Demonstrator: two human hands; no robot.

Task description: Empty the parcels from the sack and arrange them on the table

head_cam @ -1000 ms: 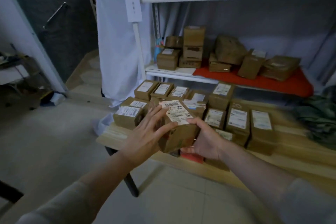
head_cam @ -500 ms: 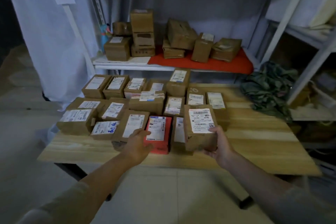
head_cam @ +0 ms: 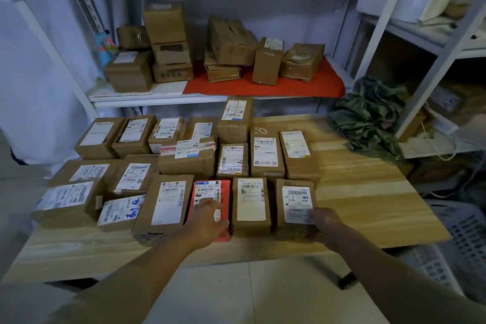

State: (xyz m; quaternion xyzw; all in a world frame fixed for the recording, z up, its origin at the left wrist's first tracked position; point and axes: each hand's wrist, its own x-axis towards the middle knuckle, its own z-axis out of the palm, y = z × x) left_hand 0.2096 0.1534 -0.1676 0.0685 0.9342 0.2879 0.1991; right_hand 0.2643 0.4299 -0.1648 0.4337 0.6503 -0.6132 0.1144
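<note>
The right hand (head_cam: 322,221) grips the near end of a brown parcel (head_cam: 295,208), rightmost in the surface's (head_cam: 368,192) front row, long axis pointing away; the left hand (head_cam: 207,221) lies flat on the red parcel (head_cam: 207,192).

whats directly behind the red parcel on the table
Behind the red parcel sits a wide brown box sealed with red-and-white tape, labels on top. The left hand covers the red parcel's near half, so that part of its label cannot be seen.

The left hand (head_cam: 207,221) hides the red parcel's (head_cam: 210,192) near half.
</note>
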